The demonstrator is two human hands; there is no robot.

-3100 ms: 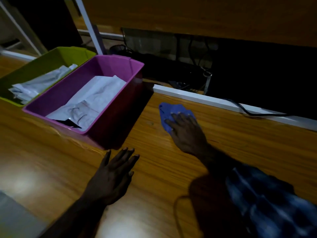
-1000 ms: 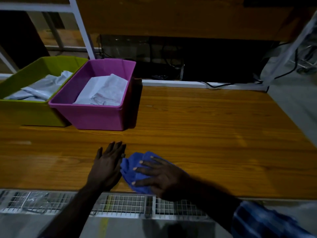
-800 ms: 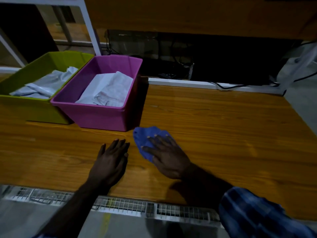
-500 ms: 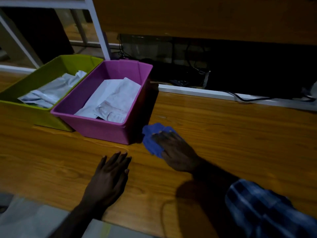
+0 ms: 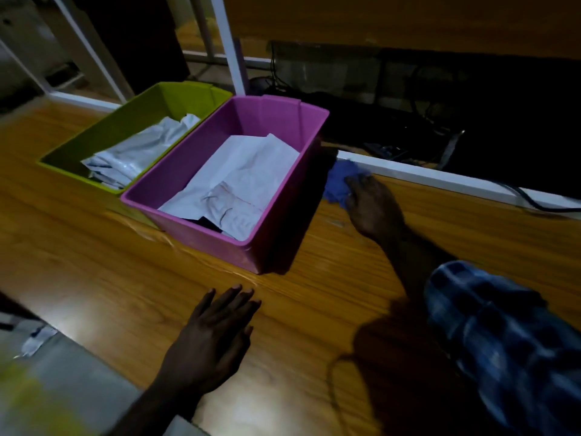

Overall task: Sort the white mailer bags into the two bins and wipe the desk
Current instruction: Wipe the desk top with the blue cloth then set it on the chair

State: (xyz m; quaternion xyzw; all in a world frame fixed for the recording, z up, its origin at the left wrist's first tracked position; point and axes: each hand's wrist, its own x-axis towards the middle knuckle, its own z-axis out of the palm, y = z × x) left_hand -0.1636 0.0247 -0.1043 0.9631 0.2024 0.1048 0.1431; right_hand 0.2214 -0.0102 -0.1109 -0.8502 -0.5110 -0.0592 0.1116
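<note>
On the wooden desk (image 5: 94, 272) stand a green bin (image 5: 122, 127) and a purple bin (image 5: 276, 243), side by side. White mailer bags (image 5: 138, 152) lie crumpled in the green bin, and flatter white mailer bags (image 5: 242, 180) lie in the purple one. My right hand (image 5: 372, 204) presses flat on a blue cloth (image 5: 338, 180) at the desk's far edge, just right of the purple bin. My left hand (image 5: 210, 338) rests flat on the desk near the front edge, fingers straight.
A white rail (image 5: 440, 177) runs along the desk's back edge, with dark cables (image 5: 534, 202) behind it. A white frame post (image 5: 229, 58) rises behind the bins. The floor shows at the lower left.
My right hand has pushed the blue cloth from the desk's front edge up along the purple bin's right side to the back edge. My left hand stayed flat on the desk.
</note>
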